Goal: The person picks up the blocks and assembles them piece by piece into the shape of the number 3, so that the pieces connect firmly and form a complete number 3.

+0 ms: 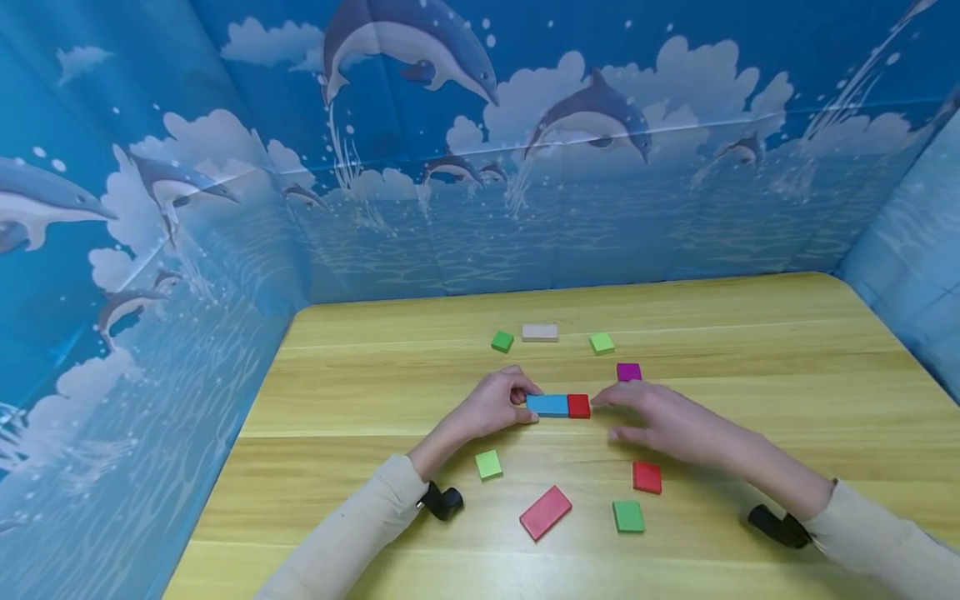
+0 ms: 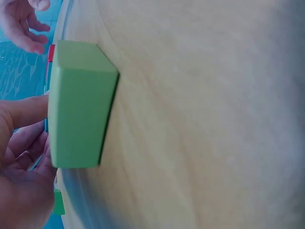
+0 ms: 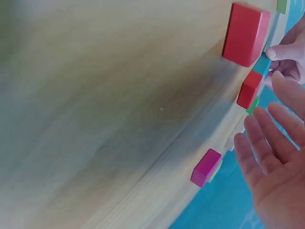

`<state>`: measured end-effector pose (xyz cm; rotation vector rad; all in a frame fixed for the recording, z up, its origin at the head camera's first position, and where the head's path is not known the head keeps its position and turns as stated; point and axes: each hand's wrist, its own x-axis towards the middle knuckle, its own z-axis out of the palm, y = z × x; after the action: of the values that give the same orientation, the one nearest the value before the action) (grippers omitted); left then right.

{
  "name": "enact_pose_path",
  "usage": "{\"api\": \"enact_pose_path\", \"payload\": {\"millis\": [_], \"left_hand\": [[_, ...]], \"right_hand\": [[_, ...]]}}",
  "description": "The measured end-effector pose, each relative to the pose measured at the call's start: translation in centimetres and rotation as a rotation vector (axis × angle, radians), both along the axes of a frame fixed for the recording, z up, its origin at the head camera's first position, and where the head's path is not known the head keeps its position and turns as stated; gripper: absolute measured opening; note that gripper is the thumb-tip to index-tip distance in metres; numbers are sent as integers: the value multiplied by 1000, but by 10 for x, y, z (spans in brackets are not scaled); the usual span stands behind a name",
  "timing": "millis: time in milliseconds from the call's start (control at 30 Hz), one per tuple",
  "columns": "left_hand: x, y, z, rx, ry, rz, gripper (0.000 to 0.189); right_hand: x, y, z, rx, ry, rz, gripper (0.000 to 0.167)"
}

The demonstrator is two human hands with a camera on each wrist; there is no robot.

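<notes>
A blue rectangular block (image 1: 547, 406) lies flat on the table with a small red square block (image 1: 578, 406) against its right end, the two in one row. My left hand (image 1: 497, 400) pinches the blue block's left end between thumb and fingers. To the right of the row is my right hand (image 1: 660, 417), its fingers extended and nothing in them, fingertips close to the red block. The right wrist view shows this open palm (image 3: 281, 176) facing the row. Behind the right hand, a magenta block (image 1: 628, 372) is partly covered.
Toward the back lie a green block (image 1: 502, 341), a pale grey block (image 1: 540, 333) and a lime block (image 1: 602, 343). Nearer the front are another lime block (image 1: 489, 465), a pinkish-red rectangle (image 1: 546, 512), a red square (image 1: 647, 477) and a green square (image 1: 628, 517). A dolphin-print curtain (image 1: 525, 233) borders the table.
</notes>
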<state>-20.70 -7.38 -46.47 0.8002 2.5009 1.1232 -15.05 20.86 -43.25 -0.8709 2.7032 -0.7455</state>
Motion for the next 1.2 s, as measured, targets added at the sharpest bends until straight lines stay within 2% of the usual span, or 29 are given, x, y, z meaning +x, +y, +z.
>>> {"api": "enact_pose_path", "payload": {"millis": [167, 333, 567, 1000, 1200], "left_hand": [[0, 0, 2, -6, 4, 3, 28], [0, 1, 1, -4, 13, 4, 29], [1, 0, -1, -12, 12, 12, 30], [1, 0, 0, -9, 10, 24, 30], [0, 0, 0, -15, 10, 19, 30]], "right_hand": [[11, 4, 2, 10, 13, 24, 40], [21, 10, 4, 38, 17, 6, 39], [32, 18, 6, 48, -42, 47, 36], [40, 35, 2, 7, -162, 140, 41], [42, 41, -4, -20, -173, 170, 45]]}}
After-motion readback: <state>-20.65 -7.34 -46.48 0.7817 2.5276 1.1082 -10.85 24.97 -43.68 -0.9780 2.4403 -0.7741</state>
